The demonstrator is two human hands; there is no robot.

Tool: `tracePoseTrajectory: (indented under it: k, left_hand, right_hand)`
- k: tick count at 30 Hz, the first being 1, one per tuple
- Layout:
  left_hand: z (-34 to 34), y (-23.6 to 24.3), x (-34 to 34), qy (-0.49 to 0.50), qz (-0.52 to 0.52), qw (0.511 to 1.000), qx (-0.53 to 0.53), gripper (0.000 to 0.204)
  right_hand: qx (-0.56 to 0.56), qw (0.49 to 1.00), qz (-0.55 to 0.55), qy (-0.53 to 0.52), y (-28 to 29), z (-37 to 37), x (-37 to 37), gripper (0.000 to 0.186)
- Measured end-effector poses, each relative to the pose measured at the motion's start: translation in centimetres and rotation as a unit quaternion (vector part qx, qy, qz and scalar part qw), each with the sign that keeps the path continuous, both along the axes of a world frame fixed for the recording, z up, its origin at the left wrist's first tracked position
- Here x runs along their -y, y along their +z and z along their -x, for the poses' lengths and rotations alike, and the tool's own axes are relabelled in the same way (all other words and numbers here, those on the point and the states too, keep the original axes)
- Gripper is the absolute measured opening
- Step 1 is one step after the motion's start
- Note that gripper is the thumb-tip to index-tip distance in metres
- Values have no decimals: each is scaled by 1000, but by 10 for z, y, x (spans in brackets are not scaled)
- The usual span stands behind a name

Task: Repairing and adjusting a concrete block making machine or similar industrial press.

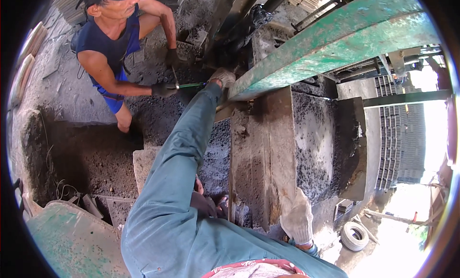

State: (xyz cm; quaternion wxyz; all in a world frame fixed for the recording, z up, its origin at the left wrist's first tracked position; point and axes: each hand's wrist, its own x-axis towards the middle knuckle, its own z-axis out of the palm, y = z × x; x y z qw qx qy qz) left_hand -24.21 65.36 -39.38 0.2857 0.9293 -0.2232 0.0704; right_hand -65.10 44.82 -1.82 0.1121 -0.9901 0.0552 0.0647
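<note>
My left arm, in a blue-green sleeve, reaches far forward. At its end, my left hand (pixel 223 77) in a pale knit glove is curled beside the lower end of a green-painted beam (pixel 326 43); whatever lies under its fingers is hidden. A thin green rod (pixel 190 85) ends close to my left wrist, held by a co-worker's dark-gloved hand (pixel 164 89). Low on the right, my right hand (pixel 297 218), also in a pale knit glove, lies with extended fingers against the edge of a worn, dusty plate (pixel 263 158). Nothing shows in its grasp.
The co-worker (pixel 108 43) stands at the far left beside a dirt-filled pit (pixel 91 153). Dark granular material covers a ledge (pixel 314 148) right of the plate. A green metal sheet (pixel 72 239) lies near left. Stacked tiles (pixel 405 134) and a tire (pixel 354 236) are right.
</note>
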Motion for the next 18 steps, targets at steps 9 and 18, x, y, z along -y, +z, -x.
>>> tracePoseTrajectory:
  k: [9, 18]
  left_hand:
    - [130, 73, -61, -11, -2, 993, -119, 30]
    - [142, 89, -39, -2, -62, 998, -12, 25]
  right_hand:
    - [-161, 983, -4, -86, -3, -5, 3, 39]
    - [-59, 998, 12, -32, 1, 1, 0, 25]
